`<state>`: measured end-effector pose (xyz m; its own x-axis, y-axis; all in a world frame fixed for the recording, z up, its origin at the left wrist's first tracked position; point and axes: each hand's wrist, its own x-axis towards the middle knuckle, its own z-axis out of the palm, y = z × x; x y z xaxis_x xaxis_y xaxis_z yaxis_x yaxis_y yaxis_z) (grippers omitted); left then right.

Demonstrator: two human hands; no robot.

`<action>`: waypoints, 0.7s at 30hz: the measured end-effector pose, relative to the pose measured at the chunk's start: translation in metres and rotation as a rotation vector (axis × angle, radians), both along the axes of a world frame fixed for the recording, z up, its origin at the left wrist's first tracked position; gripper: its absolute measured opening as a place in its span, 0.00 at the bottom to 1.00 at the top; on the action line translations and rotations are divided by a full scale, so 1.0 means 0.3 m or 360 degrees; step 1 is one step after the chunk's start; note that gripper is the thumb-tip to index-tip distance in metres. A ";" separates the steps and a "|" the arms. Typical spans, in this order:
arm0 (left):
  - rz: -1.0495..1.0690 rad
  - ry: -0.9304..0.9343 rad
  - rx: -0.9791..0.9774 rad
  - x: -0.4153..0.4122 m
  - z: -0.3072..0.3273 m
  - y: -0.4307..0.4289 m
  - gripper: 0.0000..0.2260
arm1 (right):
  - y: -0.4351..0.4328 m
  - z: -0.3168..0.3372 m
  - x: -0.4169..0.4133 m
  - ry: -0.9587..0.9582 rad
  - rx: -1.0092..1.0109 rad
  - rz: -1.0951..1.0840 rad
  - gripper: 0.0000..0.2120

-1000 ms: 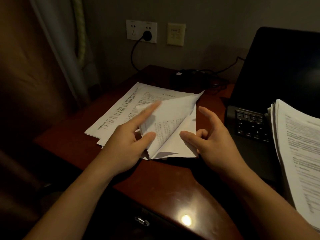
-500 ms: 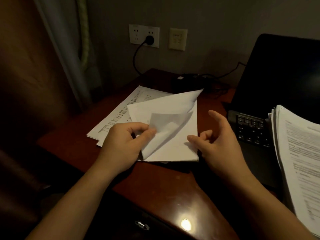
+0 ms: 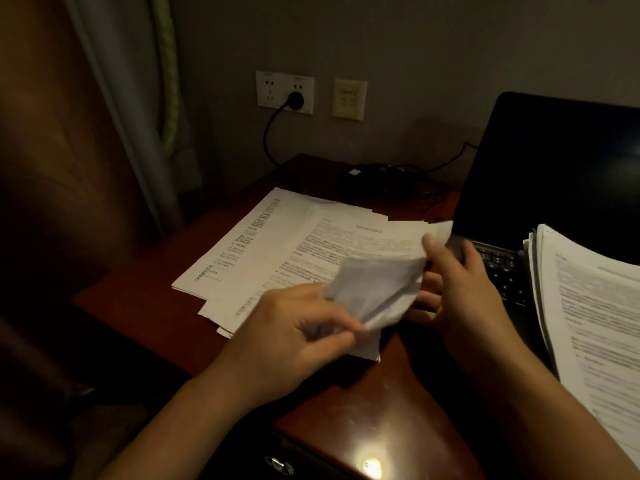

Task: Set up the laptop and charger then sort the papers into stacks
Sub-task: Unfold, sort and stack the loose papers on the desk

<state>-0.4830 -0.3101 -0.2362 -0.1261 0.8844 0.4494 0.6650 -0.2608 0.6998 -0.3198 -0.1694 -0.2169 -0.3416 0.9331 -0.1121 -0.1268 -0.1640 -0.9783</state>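
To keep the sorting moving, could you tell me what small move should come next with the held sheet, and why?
Probably flatten the curled sheet and lay it on the papers spread on the desk. The left hand pinches its near corner, the right hand grips its far edge by the laptop keyboard, and it is buckled between them, over that spread.

The left hand (image 3: 294, 337) and right hand (image 3: 460, 289) pinch a bent sheet (image 3: 381, 289) just left of the laptop (image 3: 554, 174). More papers (image 3: 270, 244) lie further left.
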 end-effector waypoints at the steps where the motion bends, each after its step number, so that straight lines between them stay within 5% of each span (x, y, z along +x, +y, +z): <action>1: -0.0074 0.0017 0.0010 0.009 -0.007 0.002 0.09 | 0.010 -0.001 0.008 -0.0052 -0.0003 -0.0014 0.34; 5: -0.0287 -0.0063 -0.0024 0.042 -0.016 0.004 0.06 | 0.039 -0.020 0.042 -0.0282 0.0171 0.0003 0.25; 10: -0.0485 -0.0276 -0.0228 0.052 0.023 -0.007 0.06 | 0.038 -0.030 0.050 -0.0677 0.0477 -0.0048 0.44; 15: -0.0648 -0.0781 -0.0455 0.019 0.051 -0.016 0.04 | 0.027 -0.017 0.048 -0.0626 0.0489 -0.0025 0.49; 18: -0.0221 -0.0965 -0.0419 -0.028 0.074 0.021 0.03 | 0.013 0.003 0.052 -0.0530 0.0522 -0.0032 0.50; 21: 0.0343 -0.0852 -0.0417 -0.082 0.105 0.081 0.18 | 0.002 0.011 0.049 -0.0409 0.0590 -0.0038 0.50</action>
<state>-0.5075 -0.2857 -0.2046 -0.4611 0.8861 0.0470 0.2239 0.0650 0.9725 -0.3051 -0.1687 -0.2135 -0.3241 0.9336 0.1528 0.1286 0.2035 -0.9706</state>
